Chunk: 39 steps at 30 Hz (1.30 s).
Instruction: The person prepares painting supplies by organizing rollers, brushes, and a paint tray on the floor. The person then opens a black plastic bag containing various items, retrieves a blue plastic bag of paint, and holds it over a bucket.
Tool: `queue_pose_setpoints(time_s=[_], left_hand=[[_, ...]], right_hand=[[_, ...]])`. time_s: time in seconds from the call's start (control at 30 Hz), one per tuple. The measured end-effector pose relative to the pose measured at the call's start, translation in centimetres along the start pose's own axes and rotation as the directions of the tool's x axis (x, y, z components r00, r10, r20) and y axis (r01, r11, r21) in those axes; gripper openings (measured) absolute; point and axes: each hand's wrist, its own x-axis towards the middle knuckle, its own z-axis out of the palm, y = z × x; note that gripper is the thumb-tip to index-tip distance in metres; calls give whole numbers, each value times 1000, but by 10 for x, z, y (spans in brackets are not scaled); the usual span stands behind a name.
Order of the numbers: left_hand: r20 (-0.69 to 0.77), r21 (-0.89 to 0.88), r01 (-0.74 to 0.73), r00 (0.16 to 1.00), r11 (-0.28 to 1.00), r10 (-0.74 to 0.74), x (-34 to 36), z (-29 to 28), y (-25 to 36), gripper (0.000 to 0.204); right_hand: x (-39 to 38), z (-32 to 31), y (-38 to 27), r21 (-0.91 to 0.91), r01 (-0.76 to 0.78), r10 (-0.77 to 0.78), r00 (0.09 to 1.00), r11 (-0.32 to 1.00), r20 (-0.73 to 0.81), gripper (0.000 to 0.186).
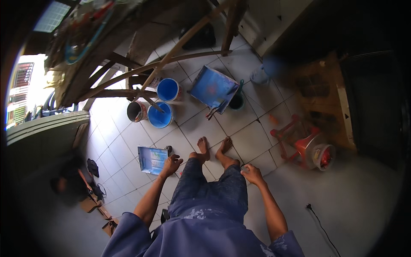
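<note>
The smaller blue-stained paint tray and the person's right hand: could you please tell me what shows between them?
In the head view, going from the smaller tray to the right hand, the left hand comes first, then the left leg and right leg.

The small tray [153, 159] is streaked blue and white, the large tray [214, 88] smeared blue. Two buckets [160, 115] are blue inside, the machine [306, 147] red. Dark lines cross pale tiles [197, 124]. The purplish shirt [214, 237] is white-blotched.

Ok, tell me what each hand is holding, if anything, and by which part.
I see nothing held in the left hand. Whether the right hand pinches something small cannot be told; the detail there is too fine.
</note>
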Motion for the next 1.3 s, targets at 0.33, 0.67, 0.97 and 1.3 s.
queue_pose_setpoints(time_s=[0.33, 0.67, 0.97, 1.3], left_hand=[[-194, -23, -130, 973, 991, 124, 248, 63, 3, 39], [-493, -353, -213, 870, 911, 12, 432, 73, 6, 31], [-632, -537, -483, 773, 692, 49, 581, 28, 49, 33], [-737, -197, -466, 650, 863, 183, 589, 28, 67, 37]], right_hand=[[166, 11, 89, 183, 44, 30, 923, 982, -382, 54], [292, -4, 106, 171, 186, -5, 689, 968, -725, 49], [385, -22, 131, 161, 459, -58, 427, 874, -902, 34], [416, -5, 208, 251, 226, 196, 240, 941, -951, 46]])
